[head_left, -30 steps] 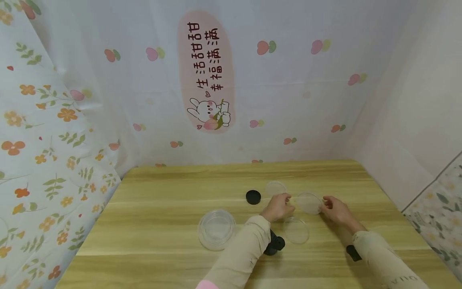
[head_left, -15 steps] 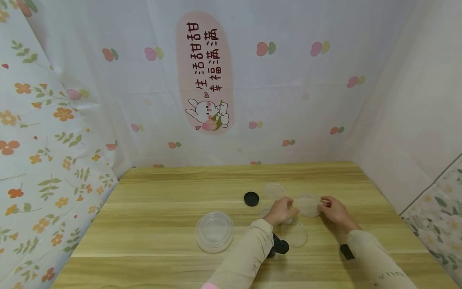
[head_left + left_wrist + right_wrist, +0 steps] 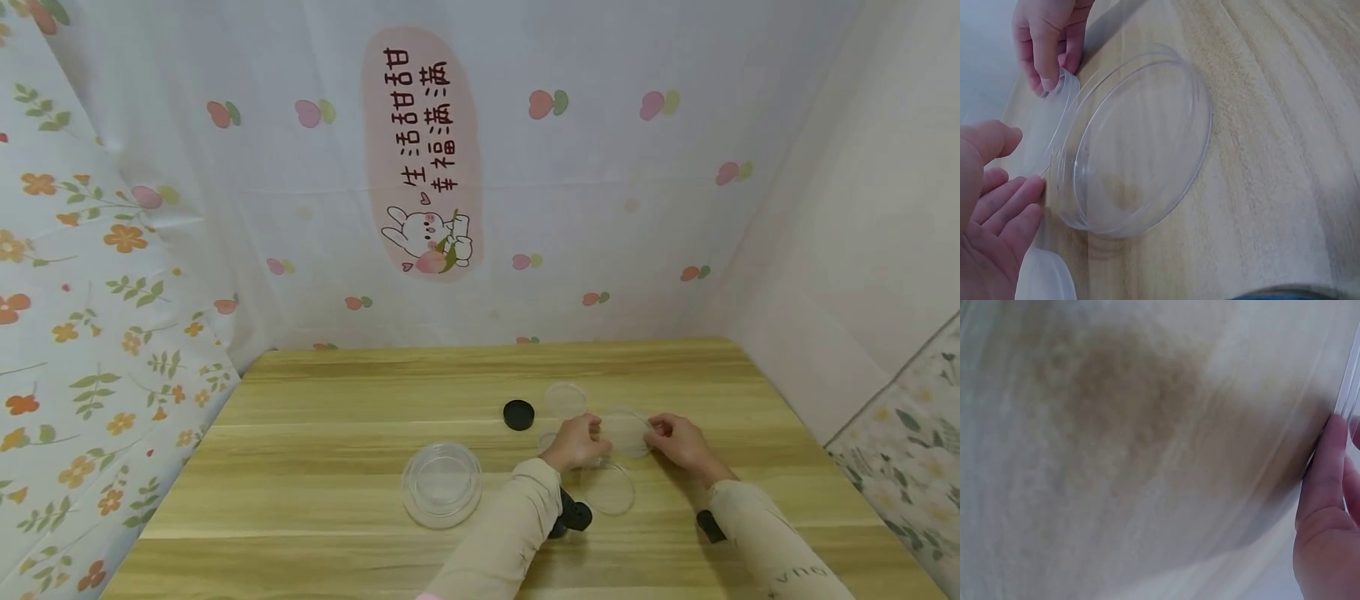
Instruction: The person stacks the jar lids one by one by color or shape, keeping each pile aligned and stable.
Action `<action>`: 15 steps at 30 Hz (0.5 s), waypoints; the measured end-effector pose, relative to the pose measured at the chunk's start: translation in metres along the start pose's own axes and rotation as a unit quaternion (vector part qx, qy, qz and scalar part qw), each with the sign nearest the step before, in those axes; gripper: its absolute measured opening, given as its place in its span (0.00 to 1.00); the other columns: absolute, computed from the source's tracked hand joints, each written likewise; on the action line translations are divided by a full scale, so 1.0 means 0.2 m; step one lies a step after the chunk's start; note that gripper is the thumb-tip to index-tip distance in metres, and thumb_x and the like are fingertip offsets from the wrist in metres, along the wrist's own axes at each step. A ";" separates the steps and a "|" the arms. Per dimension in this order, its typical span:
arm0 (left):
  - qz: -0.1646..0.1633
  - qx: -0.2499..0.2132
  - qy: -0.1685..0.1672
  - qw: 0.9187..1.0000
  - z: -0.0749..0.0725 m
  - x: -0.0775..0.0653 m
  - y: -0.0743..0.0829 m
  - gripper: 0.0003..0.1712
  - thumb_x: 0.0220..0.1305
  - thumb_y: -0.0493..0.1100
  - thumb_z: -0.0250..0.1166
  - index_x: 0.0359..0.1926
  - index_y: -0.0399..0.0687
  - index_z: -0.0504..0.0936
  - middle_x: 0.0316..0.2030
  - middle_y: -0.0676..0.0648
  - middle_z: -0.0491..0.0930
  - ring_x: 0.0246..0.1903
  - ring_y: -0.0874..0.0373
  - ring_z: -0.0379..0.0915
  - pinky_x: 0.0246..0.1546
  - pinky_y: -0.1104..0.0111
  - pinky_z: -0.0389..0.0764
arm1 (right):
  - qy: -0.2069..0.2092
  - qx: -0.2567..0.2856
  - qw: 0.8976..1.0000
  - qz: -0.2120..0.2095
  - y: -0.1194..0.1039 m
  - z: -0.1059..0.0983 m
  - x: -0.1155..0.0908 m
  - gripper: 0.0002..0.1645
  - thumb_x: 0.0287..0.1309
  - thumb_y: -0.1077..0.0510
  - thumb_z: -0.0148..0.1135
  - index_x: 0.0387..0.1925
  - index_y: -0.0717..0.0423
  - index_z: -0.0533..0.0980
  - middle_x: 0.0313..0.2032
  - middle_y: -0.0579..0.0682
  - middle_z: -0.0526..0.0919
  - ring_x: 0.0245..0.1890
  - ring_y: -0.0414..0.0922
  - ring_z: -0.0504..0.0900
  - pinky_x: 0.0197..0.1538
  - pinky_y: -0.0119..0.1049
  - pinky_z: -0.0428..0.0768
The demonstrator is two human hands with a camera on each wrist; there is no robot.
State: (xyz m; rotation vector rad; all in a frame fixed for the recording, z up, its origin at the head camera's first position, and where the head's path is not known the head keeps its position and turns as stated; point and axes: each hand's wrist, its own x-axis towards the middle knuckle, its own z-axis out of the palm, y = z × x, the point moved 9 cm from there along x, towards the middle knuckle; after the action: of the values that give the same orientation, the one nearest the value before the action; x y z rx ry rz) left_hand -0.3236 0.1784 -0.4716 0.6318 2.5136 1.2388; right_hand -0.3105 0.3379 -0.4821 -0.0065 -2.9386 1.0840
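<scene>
From the head view, I see the right hand [image 3: 678, 442] pinching one edge of a thin, clear, round plastic disc [image 3: 624, 432], with the left hand [image 3: 576, 442] by its opposite edge. A black round lid [image 3: 518, 415] lies farther left on the yellowish wood-grain table [image 3: 330, 483]. In the left wrist view, the left thumb stands apart from the loosely bent fingers; contact with the disc is unclear. A clear, round plastic dish [image 3: 1141, 147] sits just beside them. In the right wrist view, fingertips [image 3: 1334, 434] grip a clear rim above blurred wood.
</scene>
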 end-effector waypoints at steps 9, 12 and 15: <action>-0.022 0.038 -0.013 0.999 0.00 0.00 0.00 0.24 0.54 0.42 0.61 0.51 0.36 0.73 0.43 0.45 0.78 0.43 0.57 0.73 0.41 0.75 0.72 | -0.016 0.036 0.999 0.012 0.00 0.02 0.00 0.20 0.54 0.64 0.56 0.44 0.76 0.68 0.26 0.53 0.75 0.23 0.42 0.75 0.28 0.32 0.75; -0.029 0.050 -0.020 0.998 0.01 0.01 0.01 0.25 0.53 0.43 0.61 0.52 0.36 0.72 0.43 0.46 0.77 0.44 0.58 0.73 0.42 0.75 0.71 | -0.016 0.051 0.998 0.017 0.01 0.02 0.00 0.19 0.53 0.65 0.57 0.44 0.77 0.68 0.25 0.53 0.74 0.23 0.42 0.75 0.27 0.31 0.76; -0.036 0.053 -0.021 0.998 0.01 0.00 0.01 0.26 0.53 0.43 0.61 0.52 0.35 0.72 0.41 0.47 0.77 0.43 0.59 0.72 0.41 0.75 0.71 | -0.021 0.071 0.997 0.022 0.01 0.02 -0.01 0.20 0.54 0.65 0.56 0.44 0.78 0.67 0.26 0.55 0.74 0.23 0.43 0.75 0.28 0.32 0.77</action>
State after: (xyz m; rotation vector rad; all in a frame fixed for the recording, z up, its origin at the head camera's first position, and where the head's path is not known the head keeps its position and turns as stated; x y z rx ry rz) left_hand -0.3224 0.1821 -0.4711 0.5792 2.5565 1.0613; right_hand -0.3094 0.3355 -0.4865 -0.0476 -2.9039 1.3118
